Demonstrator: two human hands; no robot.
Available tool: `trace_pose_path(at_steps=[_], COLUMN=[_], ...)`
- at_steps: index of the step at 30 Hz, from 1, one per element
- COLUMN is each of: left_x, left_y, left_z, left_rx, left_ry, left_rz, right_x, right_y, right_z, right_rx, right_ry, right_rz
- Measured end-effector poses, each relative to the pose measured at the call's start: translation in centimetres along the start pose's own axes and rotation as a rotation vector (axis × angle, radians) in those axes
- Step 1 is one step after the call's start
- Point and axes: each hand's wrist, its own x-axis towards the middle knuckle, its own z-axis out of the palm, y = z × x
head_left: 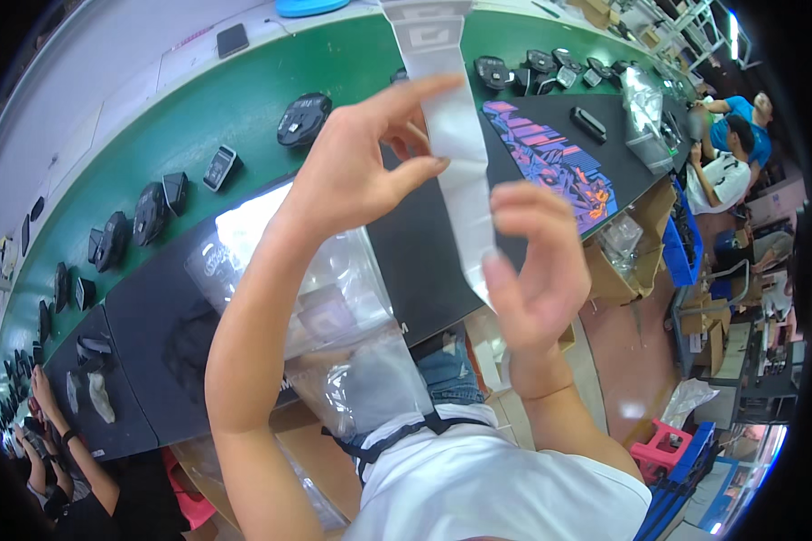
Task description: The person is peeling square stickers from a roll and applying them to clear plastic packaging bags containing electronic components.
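A long, creased white paper strip (461,135) with a grey printed mark near its far end hangs upright in front of me. My left hand (361,162) holds its left edge, index finger stretched across the paper and thumb lower down. At the right edge, nearer its lower end, my right hand (541,261) has curled fingers and a thumb touching the paper; motion blurs it a little. Below my left forearm, clear plastic bags (343,279) lie over the edge of the black mat (415,243).
Black computer mice (304,119) and small boxes (222,169) line the green bench (271,81). A colourful printed sheet (559,167) lies right of the strip. Farther right are a cardboard box (627,261) and a blue bin (684,239). Co-workers sit on both sides.
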Motion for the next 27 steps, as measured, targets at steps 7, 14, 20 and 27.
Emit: trace_pose_path(at_steps=[7, 14, 20, 27], left_x=[1.1, -0.8, -1.8, -0.5], left_y=[1.7, 0.1, 1.7, 0.5], left_z=[-1.6, -0.6, 0.1, -0.2], left_rx=[0.08, 0.186, -0.164, 0.043], left_ry=[-0.091, -0.212, -0.232, -0.241], left_rz=[0.12, 0.377, 0.072, -0.014], right_x=[5.0, -2.5, 7.3, 34.7], right_y=[4.5, 7.4, 8.4, -2.1], right_z=[2.0, 6.2, -4.1, 0.5], right_rx=[0.477, 0.366, 0.193, 0.793], right_ry=[0.033, -0.106, -1.218, -0.302], right_rz=[0.567, 0.498, -0.087, 0.184])
